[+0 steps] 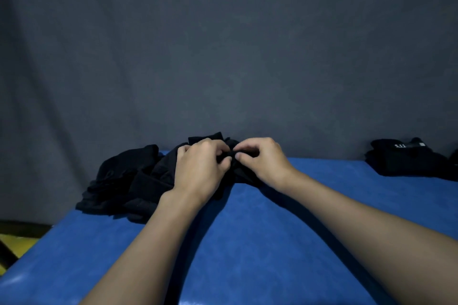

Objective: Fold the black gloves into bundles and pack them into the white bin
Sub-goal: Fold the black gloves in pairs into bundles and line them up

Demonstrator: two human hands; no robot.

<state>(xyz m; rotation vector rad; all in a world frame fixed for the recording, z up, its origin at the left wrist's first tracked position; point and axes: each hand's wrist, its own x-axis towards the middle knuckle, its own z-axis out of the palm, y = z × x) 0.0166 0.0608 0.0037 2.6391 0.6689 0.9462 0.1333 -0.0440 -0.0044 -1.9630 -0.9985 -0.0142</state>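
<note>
A loose pile of black gloves (128, 181) lies at the far left-middle of the blue table (247, 242). Both hands meet over the pile's right end. My left hand (200, 168) and my right hand (260, 158) each pinch the same black glove (233, 153), fingers curled into its fabric, thumbs close together. Most of that glove is hidden under my hands. The white bin is out of view.
A second heap of black gloves (409, 158), one with a small white logo, sits at the table's far right edge. A dark grey cloth backdrop (223, 44) hangs right behind the table. Yellow and black floor shows at lower left (17, 242).
</note>
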